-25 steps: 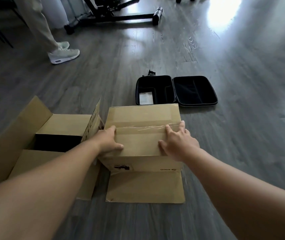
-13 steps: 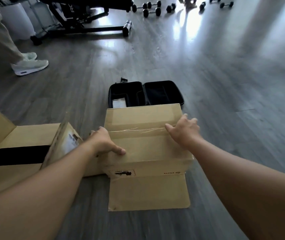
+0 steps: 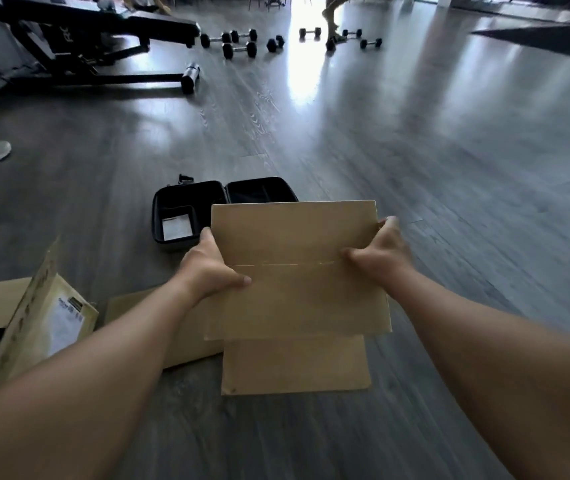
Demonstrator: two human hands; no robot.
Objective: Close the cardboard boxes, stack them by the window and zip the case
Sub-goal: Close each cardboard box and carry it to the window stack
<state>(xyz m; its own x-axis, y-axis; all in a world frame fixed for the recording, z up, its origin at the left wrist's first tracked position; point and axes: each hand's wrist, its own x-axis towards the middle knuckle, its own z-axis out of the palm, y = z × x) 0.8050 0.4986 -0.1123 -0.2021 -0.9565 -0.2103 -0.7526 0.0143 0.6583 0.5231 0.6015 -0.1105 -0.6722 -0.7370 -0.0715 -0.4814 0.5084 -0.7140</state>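
Box (image 3: pixel 297 268), centre frame: flaps shut, now raised off the floor, having rested there a second ago. Left hand (image 3: pixel 209 270) and right hand (image 3: pixel 380 252) grip its sides. Carry to window begins. Second box (image 3: pixel 17 327), lower left: open. Case (image 3: pixel 190 211), behind: unzipped.

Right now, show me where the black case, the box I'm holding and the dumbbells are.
Black case (image 3: pixel 172 209): head view, on the left half's inside wall.
Closed box (image 3: pixel 297 299): head view, on its top flap below the seam.
Dumbbells (image 3: pixel 238 49): head view, on the handle of one near the bench.
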